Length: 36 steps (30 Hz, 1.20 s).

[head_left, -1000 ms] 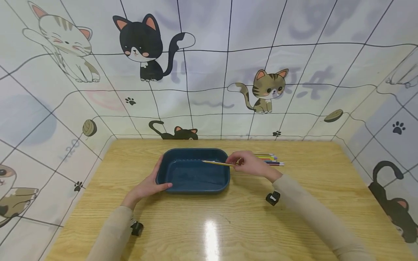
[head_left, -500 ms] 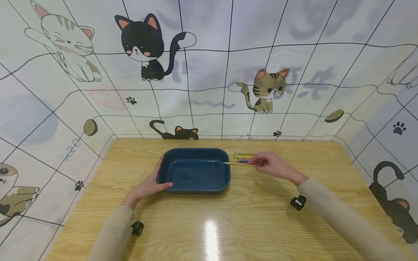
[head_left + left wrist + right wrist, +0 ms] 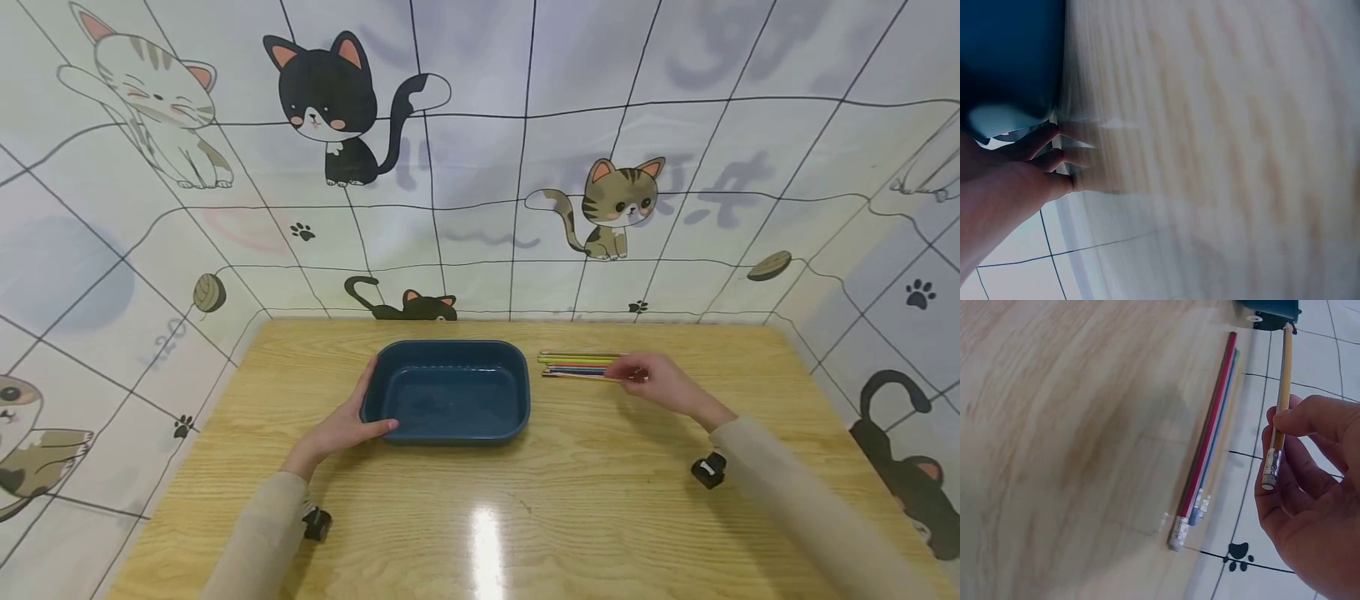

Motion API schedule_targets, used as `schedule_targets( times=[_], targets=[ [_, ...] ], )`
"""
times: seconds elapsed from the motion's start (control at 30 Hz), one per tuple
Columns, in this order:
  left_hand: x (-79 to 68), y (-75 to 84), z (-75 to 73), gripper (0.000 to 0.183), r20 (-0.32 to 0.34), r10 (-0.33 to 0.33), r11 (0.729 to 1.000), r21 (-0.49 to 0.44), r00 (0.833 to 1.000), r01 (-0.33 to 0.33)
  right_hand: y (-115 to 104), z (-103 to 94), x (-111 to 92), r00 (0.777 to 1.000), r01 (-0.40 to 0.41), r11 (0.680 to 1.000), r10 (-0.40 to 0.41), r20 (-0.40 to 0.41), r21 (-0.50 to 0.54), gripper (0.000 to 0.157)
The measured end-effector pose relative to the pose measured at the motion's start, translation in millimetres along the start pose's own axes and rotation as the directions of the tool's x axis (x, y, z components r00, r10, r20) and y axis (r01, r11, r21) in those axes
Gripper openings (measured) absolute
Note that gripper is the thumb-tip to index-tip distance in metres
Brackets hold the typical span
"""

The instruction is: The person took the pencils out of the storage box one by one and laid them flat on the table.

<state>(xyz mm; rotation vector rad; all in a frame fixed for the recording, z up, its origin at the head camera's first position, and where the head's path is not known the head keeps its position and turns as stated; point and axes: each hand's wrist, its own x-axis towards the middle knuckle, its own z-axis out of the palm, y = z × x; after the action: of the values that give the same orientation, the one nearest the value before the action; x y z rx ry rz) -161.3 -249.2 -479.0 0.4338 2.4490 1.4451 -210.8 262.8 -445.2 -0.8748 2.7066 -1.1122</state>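
Note:
My left hand (image 3: 341,429) holds the left end of a dark blue rectangular dish (image 3: 446,437), thumb at its front-left rim and fingers along the outer side. In the left wrist view those fingers (image 3: 1041,147) lie beside the dish, low on the tabletop. Between thumb and fingers, my right hand (image 3: 663,385) pinches a yellow pencil (image 3: 1283,387) near its eraser end. The hand is over the right ends of several coloured pencils (image 3: 573,362), which lie side by side to the right of the dish. A red pencil (image 3: 1210,431) and a blue one show closest in the right wrist view.
The wooden table (image 3: 420,517) meets a cat-patterned cloth backdrop (image 3: 480,233) behind the dish and at both sides. A small black wrist camera (image 3: 708,471) hangs under the right cuff, another one (image 3: 317,523) under the left.
My right hand, with the yellow pencil pinched in it, has moved right from over the dish's right rim to the pencil row. The left hand and the dish have stayed in place.

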Motion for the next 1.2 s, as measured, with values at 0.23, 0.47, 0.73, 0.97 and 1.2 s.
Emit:
schedule_targets(
  times=[0.23, 0.47, 0.73, 0.97, 1.2],
  targets=[
    [-1.6, 4.7, -0.2, 0.109, 0.004, 0.002, 1.000, -0.002, 1.000, -0.002, 22, 16.9, 7, 1.000, -0.009, 0.998, 0.010, 0.016, -0.063, 0.024],
    [-1.3, 4.3, -0.2, 0.109, 0.004, 0.008, 1.000, 0.002, 1.000, -0.008, 29, 22.8, 13, 1.000, -0.023, 0.993, 0.025, 0.015, -0.117, 0.021],
    [0.1, 1.9, -1.4, 0.110, 0.008, 0.011, 1.000, 0.000, 1.000, -0.011, 32, 26.6, 19, 0.998, -0.062, 0.984, 0.060, -0.019, -0.166, 0.019],
    [-0.4, 0.6, -1.1, 0.109, 0.005, 0.006, 1.000, 0.003, 1.000, -0.006, 32, 27.1, 20, 0.995, -0.103, 0.962, 0.099, -0.030, -0.252, 0.026],
    [0.4, 0.5, -1.6, 0.109, 0.003, -0.025, 0.998, 0.064, 1.000, 0.025, 30, 29.6, 19, 0.996, -0.087, 0.938, 0.082, -0.029, -0.335, 0.024]
  ],
)
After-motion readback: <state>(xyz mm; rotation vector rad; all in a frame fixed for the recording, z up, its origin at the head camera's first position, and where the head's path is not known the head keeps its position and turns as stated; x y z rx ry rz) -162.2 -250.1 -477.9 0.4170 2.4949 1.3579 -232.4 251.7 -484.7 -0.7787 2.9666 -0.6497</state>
